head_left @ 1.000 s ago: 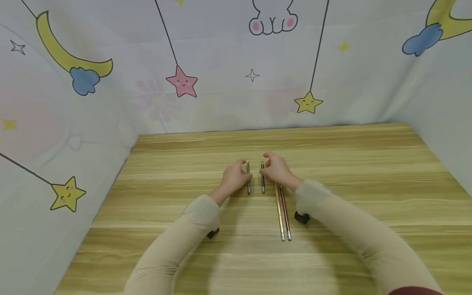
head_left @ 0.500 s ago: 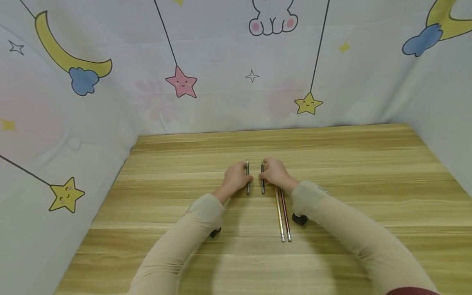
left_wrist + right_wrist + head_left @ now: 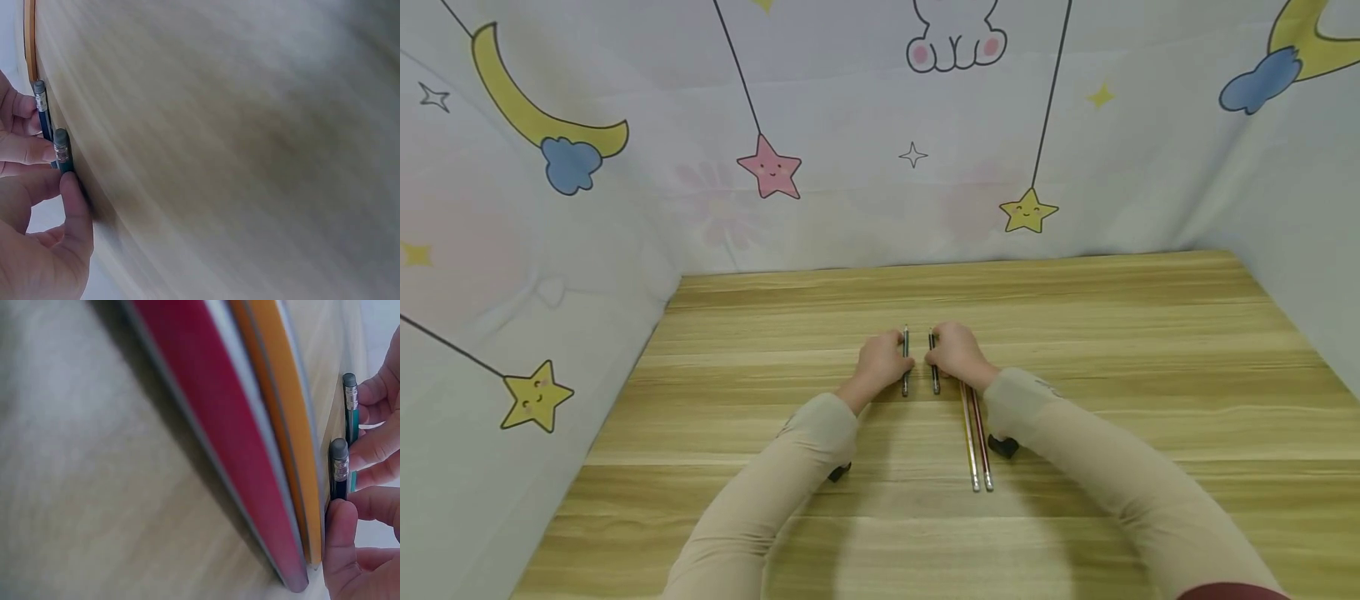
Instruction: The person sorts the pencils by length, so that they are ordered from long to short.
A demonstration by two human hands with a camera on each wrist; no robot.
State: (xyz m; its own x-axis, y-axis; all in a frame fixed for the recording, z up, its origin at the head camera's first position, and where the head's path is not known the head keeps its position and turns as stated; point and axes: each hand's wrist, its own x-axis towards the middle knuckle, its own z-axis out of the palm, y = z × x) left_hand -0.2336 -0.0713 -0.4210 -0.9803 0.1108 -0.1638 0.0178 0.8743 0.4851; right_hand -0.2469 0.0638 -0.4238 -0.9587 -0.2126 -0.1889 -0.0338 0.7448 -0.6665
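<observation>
Toward the middle of the table, my left hand [image 3: 880, 360] pinches a short green pencil [image 3: 906, 383] between thumb and fingers. Just across from it, my right hand [image 3: 959, 350] pinches a short dark pencil [image 3: 936, 383] the same way. Both pencils lie almost parallel, a small gap apart, with their eraser ends toward me. The left wrist view shows the green pencil's grey eraser and metal band [image 3: 62, 147] above my thumb. In the right wrist view, the dark pencil's eraser end [image 3: 339, 459] sticks out past my right thumb and finger.
Two longer pencils, one yellow [image 3: 969, 442] and one red [image 3: 982, 446], lie side by side below my right hand, their far ends hidden by it. A white cloth [image 3: 850, 225] printed with stars and moons hangs behind the wood-grain table [image 3: 760, 317].
My right hand's raised fingers have come down onto the dark pencil, whose far end has shifted slightly left. My left fingers have closed in a little on the green pencil.
</observation>
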